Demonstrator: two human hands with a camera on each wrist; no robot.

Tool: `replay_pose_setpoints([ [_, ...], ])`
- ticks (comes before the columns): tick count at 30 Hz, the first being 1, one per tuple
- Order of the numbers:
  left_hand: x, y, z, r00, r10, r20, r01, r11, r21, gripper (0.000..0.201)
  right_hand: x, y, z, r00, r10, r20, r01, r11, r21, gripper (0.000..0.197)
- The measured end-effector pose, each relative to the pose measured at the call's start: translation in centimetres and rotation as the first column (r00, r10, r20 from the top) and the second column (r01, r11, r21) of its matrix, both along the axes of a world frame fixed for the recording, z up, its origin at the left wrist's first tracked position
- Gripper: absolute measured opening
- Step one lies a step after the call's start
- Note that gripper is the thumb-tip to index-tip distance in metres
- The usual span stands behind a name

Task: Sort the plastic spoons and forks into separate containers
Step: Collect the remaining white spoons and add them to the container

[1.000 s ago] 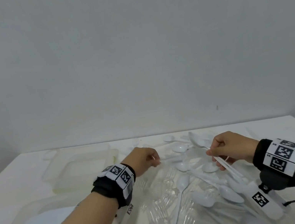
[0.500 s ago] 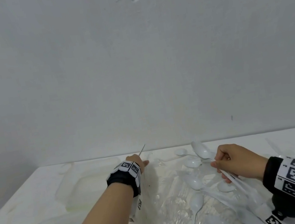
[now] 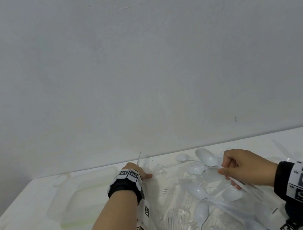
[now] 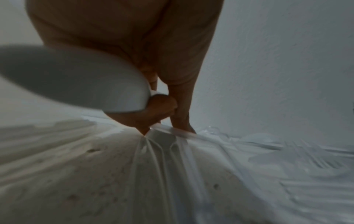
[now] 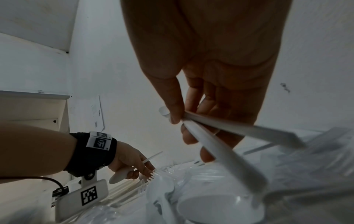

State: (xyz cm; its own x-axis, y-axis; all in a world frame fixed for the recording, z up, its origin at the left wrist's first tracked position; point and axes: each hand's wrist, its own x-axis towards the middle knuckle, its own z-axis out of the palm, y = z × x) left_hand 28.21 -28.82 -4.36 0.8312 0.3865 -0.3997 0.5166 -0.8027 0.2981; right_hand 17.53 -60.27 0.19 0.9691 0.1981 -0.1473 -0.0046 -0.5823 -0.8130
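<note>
While R hand grips spoons, L hand pinches spoon nr container rim.

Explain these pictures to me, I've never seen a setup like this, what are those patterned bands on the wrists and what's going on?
No machine here: a person is sorting cutlery by hand. The bands carry printed markers, and a small camera hangs under each wrist. One picture comes from a camera on the head; the other two look along each hand from the wrist.

On the white table lie a pile of white spoons and clear forks on a plastic sheet, with an empty clear container to the left.

The left hand holds a white spoon while its fingertips reach at the forks. The right hand grips several spoon handles together.
</note>
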Motion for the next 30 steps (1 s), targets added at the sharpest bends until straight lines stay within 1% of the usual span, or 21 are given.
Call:
replay_pose_setpoints([
  [3, 0.1, 0.3, -0.1, 1.0, 0.029, 0.009, -0.028, 0.994, -0.102, 0.043, 0.7, 0.8, 0.2, 1.0, 0.029, 0.0, -0.028, 0.999, -0.027, 0.019],
  [4, 0.4, 0.6, -0.4, 0.999, 0.035, 0.015, -0.033, 0.992, -0.124, 0.044, 0.9, 1.1, 0.3, 0.999, 0.038, -0.003, -0.038, 0.999, -0.036, 0.019],
  [6, 0.0, 0.7, -0.5, 0.999, 0.048, 0.025, -0.043, 0.986, -0.162, 0.053, 1.1, 1.7, 0.4, 0.999, 0.047, -0.009, -0.047, 0.998, -0.043, 0.019],
  [7, -0.5, 0.6, -0.2, 0.999, 0.04, 0.037, -0.033, 0.984, -0.174, 0.053, 1.2, 2.0, 0.4, 0.999, 0.052, -0.011, -0.052, 0.998, -0.047, 0.019],
  [9, -1.6, 0.1, 0.5, 0.999, -0.026, 0.037, 0.031, 0.988, -0.153, 0.04, 1.1, 2.5, 0.3, 0.998, 0.063, -0.01, -0.063, 0.997, -0.053, 0.019],
  [12, -2.0, 0.2, 0.8, 0.993, -0.119, 0.004, 0.118, 0.988, -0.097, 0.029, 1.0, 3.0, 0.1, 0.997, 0.078, -0.009, -0.079, 0.995, -0.057, 0.02],
  [13, -2.0, 0.3, 0.9, 0.99, -0.139, -0.009, 0.138, 0.986, -0.091, 0.031, 0.9, 3.1, 0.0, 0.997, 0.081, -0.01, -0.081, 0.995, -0.061, 0.019],
  [15, -1.9, 0.4, 0.9, 0.988, -0.154, -0.03, 0.149, 0.982, -0.116, 0.046, 0.8, 3.0, -0.2, 0.997, 0.082, -0.011, -0.083, 0.994, -0.073, 0.019],
  [16, -1.9, 0.4, 1.0, 0.988, -0.153, -0.033, 0.148, 0.981, -0.127, 0.046, 0.8, 3.0, -0.3, 0.996, 0.083, -0.012, -0.084, 0.993, -0.079, 0.019],
  [17, -1.9, 0.4, 1.0, 0.986, -0.164, -0.027, 0.16, 0.979, -0.124, 0.041, 0.7, 2.9, -0.3, 0.997, 0.082, -0.013, -0.083, 0.993, -0.082, 0.019],
  [20, -2.2, 0.1, 0.8, 0.982, -0.186, 0.033, 0.189, 0.976, -0.111, 0.015, 0.7, 2.7, -0.5, 0.997, 0.067, -0.026, -0.069, 0.995, -0.071, 0.019],
  [21, -2.1, 0.1, 0.7, 0.983, -0.174, 0.053, 0.179, 0.976, -0.125, 0.008, 0.7, 2.7, -0.5, 0.998, 0.061, -0.033, -0.063, 0.996, -0.065, 0.019],
  [22, -2.1, -0.1, 0.8, 0.986, -0.158, 0.059, 0.165, 0.977, -0.138, 0.007, 0.7, 2.6, -0.6, 0.998, 0.057, -0.04, -0.059, 0.997, -0.058, 0.019],
  [24, -2.1, -0.3, 0.8, 0.988, -0.142, 0.056, 0.148, 0.981, -0.123, 0.018, 0.6, 2.6, -0.6, 0.997, 0.053, -0.05, -0.056, 0.997, -0.051, 0.019],
  [26, -2.1, -0.3, 0.7, 0.991, -0.127, 0.042, 0.13, 0.989, -0.064, 0.033, 0.6, 2.6, -0.7, 0.997, 0.055, -0.048, -0.058, 0.997, -0.06, 0.019],
  [30, -2.0, -0.6, 0.8, 0.995, -0.103, 0.005, 0.103, 0.994, -0.045, 0.035, 0.4, 2.4, -0.7, 0.997, 0.064, -0.047, -0.068, 0.995, -0.076, 0.018],
])
